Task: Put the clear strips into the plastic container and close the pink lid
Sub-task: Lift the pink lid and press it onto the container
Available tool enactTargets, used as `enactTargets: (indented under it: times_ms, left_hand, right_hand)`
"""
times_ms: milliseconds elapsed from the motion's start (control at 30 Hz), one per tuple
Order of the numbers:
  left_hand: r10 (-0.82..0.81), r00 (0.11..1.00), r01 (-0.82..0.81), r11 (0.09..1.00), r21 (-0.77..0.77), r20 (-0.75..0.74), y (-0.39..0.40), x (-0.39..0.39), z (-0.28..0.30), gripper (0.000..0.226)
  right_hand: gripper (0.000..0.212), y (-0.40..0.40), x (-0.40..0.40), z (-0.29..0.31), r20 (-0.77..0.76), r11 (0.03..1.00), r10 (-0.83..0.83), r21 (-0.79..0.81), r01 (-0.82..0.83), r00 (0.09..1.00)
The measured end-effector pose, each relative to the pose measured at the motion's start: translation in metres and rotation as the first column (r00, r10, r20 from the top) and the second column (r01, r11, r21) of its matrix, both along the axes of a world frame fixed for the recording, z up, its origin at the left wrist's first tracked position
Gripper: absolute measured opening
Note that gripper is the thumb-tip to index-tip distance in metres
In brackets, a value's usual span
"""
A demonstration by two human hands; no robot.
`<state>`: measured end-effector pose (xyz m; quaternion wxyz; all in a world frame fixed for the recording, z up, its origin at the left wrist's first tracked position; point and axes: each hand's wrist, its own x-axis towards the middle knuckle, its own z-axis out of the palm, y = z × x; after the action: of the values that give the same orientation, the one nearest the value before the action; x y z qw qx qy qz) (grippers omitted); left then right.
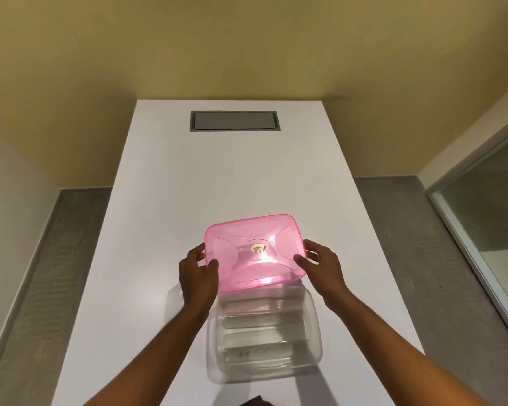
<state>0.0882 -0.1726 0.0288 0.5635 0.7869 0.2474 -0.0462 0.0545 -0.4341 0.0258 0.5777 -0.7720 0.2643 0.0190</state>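
Note:
I hold a translucent pink lid [254,253] in the air with both hands. My left hand [198,273] grips its left edge and my right hand [320,266] grips its right edge. The lid hangs tilted, above and just beyond the far rim of a clear plastic container [316,341] that stands open on the white table near me. Several clear strips [258,320] lie flat inside the container, side by side. The lid's near edge overlaps the container's far end.
The long white table [232,177] stretches away from me, with a grey recessed cable hatch [234,121] at its far end. Grey floor lies on both sides. A glass partition [487,230] stands at the right.

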Motion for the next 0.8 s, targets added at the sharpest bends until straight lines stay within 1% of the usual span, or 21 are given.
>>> enactTargets:
  times_ms: [67,167,267,400,633,800]
  left_hand:
    - [-0.017,0.999,0.016,1.000,0.004,0.027,0.005,-0.014,0.005,0.043]
    - [-0.058,0.998,0.058,0.998,0.002,0.039,0.014,-0.042,0.005,0.041]
    - [-0.086,0.996,0.086,0.996,0.009,0.018,0.019,-0.072,-0.003,0.040]
    - [-0.132,0.991,0.132,0.990,0.047,-0.015,0.023,-0.103,-0.013,0.043]
    - [-0.210,0.973,0.215,0.975,0.052,-0.096,0.027,-0.133,-0.031,0.053]
    - [-0.241,0.965,0.250,0.965,0.082,-0.104,0.023,-0.141,-0.037,0.056]
  right_hand:
    - [0.048,0.000,-0.015,0.002,-0.010,1.000,0.024,-0.019,-0.025,1.000]
    - [0.051,0.001,-0.041,0.000,-0.051,1.000,0.023,-0.017,-0.024,0.998]
    - [0.051,0.001,-0.069,-0.006,-0.104,0.999,0.026,-0.017,-0.028,0.994]
    - [0.045,0.003,-0.100,-0.015,-0.149,0.996,0.030,-0.076,-0.042,0.988]
    - [0.040,0.009,-0.126,-0.026,-0.150,0.985,-0.011,-0.173,-0.015,0.989]
    - [0.039,0.007,-0.135,-0.036,-0.192,0.984,-0.050,-0.178,0.015,0.980]
